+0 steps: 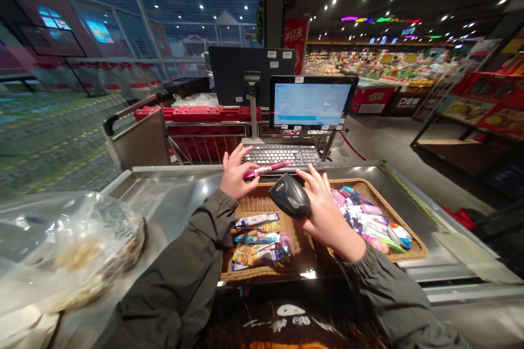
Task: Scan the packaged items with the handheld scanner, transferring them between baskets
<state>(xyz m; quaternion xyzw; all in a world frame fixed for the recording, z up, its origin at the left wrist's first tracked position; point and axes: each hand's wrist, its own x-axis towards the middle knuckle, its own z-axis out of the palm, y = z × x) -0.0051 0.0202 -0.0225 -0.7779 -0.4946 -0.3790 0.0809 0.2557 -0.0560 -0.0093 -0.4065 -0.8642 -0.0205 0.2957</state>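
Note:
My left hand (236,173) holds a slim pink stick-shaped packaged item (268,168) just in front of the keyboard (282,156). Its exact kind is too small to tell. A black handheld barcode scanner (290,196) is gripped in my right hand (325,212), its head turned toward the pink item. Below my hands, the left wicker basket (250,203) contains several wrapped snack packets (257,241). On the right, another wicker basket (417,245) carries colourful small packages (368,221), partly hidden behind my right hand and wrist.
A lit monitor (313,103) stands behind the keyboard, beside a second screen (241,73) seen from its back. Clear plastic bags (82,251) lie on the metal counter (167,196) at left. A shopping cart with red contents (204,125) stands beyond the counter.

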